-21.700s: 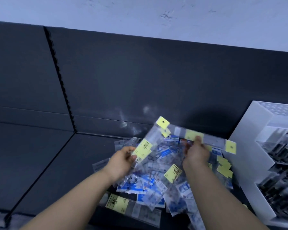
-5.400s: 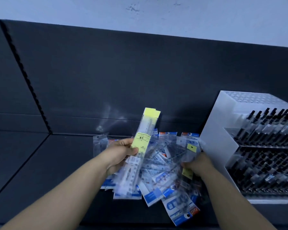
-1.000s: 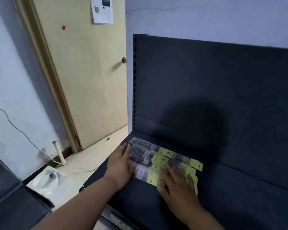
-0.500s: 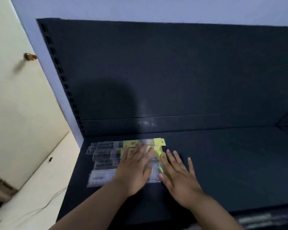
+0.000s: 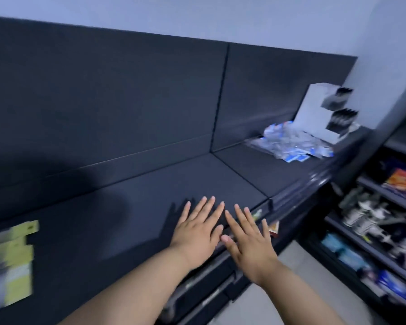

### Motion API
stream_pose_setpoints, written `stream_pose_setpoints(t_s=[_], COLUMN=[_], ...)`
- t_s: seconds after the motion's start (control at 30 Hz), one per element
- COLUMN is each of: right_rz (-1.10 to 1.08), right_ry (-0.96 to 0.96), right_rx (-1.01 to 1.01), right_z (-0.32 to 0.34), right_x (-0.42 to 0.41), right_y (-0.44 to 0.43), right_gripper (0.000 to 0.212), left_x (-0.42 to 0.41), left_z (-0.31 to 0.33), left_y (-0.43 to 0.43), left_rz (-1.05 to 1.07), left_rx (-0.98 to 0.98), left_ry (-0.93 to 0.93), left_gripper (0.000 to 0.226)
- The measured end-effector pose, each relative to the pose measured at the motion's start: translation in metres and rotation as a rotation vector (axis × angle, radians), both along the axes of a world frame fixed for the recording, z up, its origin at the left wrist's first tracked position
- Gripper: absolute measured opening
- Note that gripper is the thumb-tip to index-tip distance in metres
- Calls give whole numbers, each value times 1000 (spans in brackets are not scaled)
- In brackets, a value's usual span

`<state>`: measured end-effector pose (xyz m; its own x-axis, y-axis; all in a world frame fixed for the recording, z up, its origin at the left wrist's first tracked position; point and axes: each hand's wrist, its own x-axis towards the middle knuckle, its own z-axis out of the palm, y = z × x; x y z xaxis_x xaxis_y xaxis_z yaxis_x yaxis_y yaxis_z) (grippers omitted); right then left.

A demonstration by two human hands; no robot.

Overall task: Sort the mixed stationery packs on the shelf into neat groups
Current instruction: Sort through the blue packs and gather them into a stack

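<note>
Stationery packs (image 5: 12, 261) with yellow labels lie in a flat group at the left end of the shelf (image 5: 131, 207). They are the part of the shelf closest to the camera, cut off by the picture's edge and too blurred to read.

Near the middle of the shelf's front edge, the person's left hand (image 5: 197, 231) is spread palm down over the dark surface, fingers straight and apart, holding nothing. A shadow falls on the shelf just to its left, and it is not clear whether the palm touches the surface. The right hand (image 5: 249, 240) sits just beside it, thumbs almost meeting. It is also flat, with splayed fingers and no grip on anything, and it reaches across the shelf's front rail.

Farther along, toward the right end of the shelf, a loose mixed pile (image 5: 288, 144) of clear and blue packs lies in a heap well apart from both hands. A white pen stand (image 5: 314, 113) rises just behind the heap at the shelf's far right corner, with dark pens in tiers on its right face. Past the shelf's right end, a side rack (image 5: 373, 219) holds blurred goods on several levels. The dark back panel (image 5: 127, 90) runs the shelf's whole length, with a pale wall (image 5: 197, 15) above it.
</note>
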<state>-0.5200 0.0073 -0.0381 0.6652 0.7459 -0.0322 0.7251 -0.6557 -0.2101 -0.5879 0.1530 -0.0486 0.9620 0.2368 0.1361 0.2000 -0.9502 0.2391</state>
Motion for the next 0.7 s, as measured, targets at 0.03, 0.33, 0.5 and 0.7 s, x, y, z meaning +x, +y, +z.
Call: stream_pose_setpoints(t_s=[0.03, 0.33, 0.5, 0.7], right_rz=[-27, -266, -273, -267], right_ry=[-2, 9, 14, -15], right_rx=[-10, -25, -14, -12], right_z=[-1, 9, 5, 2], right_x=[17, 137, 205, 325], right_y=[-23, -155, -180, -195], right_gripper=[110, 113, 110, 110], left_x=[23, 187, 272, 391], left_z=[0, 7, 0, -9], left_y=[-19, -110, -123, -131], left_rz=[-20, -75, -37, -23], left_rx=[0, -57, -114, -150], left_ry=[0, -5, 11, 13], left_gripper=[74, 53, 53, 53])
